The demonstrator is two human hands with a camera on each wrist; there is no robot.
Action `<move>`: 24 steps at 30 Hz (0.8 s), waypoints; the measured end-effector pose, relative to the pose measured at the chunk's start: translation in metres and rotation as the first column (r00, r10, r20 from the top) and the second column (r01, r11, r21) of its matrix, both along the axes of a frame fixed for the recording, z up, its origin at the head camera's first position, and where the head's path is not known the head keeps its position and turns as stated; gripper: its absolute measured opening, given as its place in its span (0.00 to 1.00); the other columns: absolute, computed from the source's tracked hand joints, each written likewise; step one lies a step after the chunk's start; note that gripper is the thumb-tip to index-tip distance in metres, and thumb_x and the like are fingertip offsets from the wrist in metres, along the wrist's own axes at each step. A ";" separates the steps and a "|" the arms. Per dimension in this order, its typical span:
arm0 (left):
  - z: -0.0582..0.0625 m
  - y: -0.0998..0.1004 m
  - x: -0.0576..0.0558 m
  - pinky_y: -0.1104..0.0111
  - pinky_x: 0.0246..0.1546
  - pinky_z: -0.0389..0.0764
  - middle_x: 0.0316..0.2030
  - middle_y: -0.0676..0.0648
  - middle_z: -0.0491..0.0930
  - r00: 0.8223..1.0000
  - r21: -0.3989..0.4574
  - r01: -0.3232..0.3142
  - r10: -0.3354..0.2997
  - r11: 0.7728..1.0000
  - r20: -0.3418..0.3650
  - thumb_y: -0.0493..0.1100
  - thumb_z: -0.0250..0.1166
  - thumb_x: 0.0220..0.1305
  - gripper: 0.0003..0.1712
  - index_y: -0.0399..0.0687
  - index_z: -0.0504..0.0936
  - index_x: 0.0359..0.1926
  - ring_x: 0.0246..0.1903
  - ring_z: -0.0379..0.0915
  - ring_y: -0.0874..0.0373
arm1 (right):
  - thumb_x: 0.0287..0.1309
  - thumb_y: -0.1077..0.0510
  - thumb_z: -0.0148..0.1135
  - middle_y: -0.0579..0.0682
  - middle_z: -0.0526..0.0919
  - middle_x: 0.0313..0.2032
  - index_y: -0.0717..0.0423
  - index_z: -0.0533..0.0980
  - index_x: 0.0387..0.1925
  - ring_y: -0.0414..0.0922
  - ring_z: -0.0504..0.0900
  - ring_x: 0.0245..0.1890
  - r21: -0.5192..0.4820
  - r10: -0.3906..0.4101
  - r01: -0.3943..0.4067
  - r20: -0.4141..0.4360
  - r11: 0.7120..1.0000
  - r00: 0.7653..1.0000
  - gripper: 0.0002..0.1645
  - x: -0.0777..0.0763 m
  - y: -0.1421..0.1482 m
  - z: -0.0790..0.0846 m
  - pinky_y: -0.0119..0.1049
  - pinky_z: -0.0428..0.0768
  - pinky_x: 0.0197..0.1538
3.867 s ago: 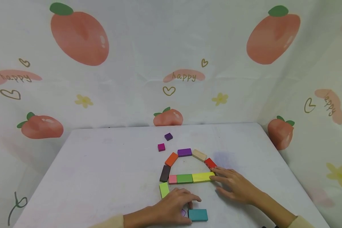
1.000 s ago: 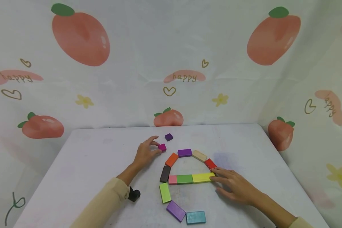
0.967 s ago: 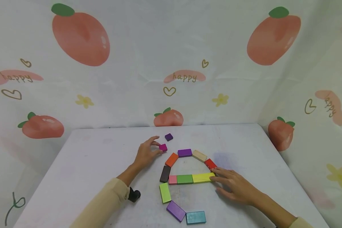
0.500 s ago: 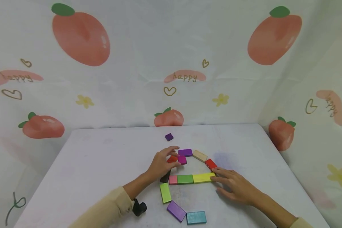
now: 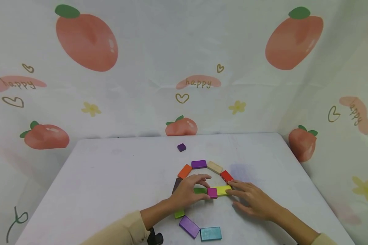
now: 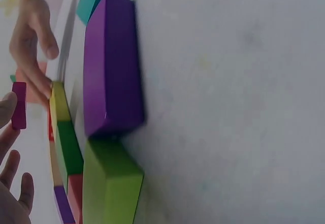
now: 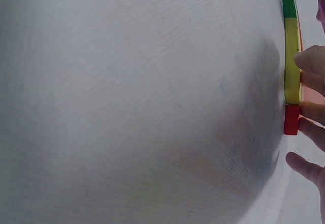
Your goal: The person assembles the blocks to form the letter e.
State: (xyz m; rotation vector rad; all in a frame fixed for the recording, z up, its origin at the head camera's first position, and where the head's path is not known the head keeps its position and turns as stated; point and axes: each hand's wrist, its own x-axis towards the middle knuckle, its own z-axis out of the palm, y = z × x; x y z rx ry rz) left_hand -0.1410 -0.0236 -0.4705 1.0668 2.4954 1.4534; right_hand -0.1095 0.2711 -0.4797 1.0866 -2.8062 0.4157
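My left hand [image 5: 187,192] pinches a small magenta block [image 5: 212,193] between thumb and fingers. In the left wrist view the magenta block appears raised above the tabletop; in the head view it overlaps the row where a green block [image 5: 200,191] meets a yellow block [image 5: 224,190]. The row's pink block [image 6: 75,196] is hidden behind that hand in the head view but shows in the left wrist view. My right hand [image 5: 253,200] lies with extended fingers, fingertips at the yellow block's right end and at the red block [image 5: 226,176].
Orange [image 5: 184,171], purple [image 5: 198,164] and beige [image 5: 214,167] blocks curve behind the row. A dark block [image 5: 176,184], a lime block [image 5: 179,214], a violet block [image 5: 189,226] and a teal block [image 5: 211,233] continue the curve nearer me. A dark purple cube [image 5: 181,147] sits at the back.
My left hand left the teal and violet blocks, took the magenta block from the back left, and carried it nearer me and rightward over the row. My right hand has stayed in place.
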 end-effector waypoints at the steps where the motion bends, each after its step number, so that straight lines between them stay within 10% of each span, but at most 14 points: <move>1: -0.001 0.002 0.003 0.62 0.59 0.76 0.41 0.59 0.86 1.000 -0.006 0.004 -0.004 1.000 0.001 0.44 0.76 0.56 0.35 0.48 0.75 0.64 0.52 0.77 0.62 | 0.54 0.48 0.73 0.50 0.79 0.61 0.43 0.83 0.55 0.53 0.77 0.61 0.000 0.001 -0.001 0.000 1.000 1.000 0.25 0.000 0.000 0.000 0.56 0.80 0.53; 24: -0.005 0.032 0.049 0.70 0.58 0.74 0.41 0.67 0.83 0.985 -0.130 0.169 -0.163 0.977 0.058 0.46 0.74 0.59 0.33 0.52 0.74 0.64 0.53 0.74 0.69 | 0.52 0.49 0.74 0.50 0.79 0.62 0.44 0.82 0.55 0.53 0.76 0.62 -0.021 0.016 -0.016 -0.003 1.000 1.000 0.26 0.001 0.001 0.000 0.57 0.80 0.53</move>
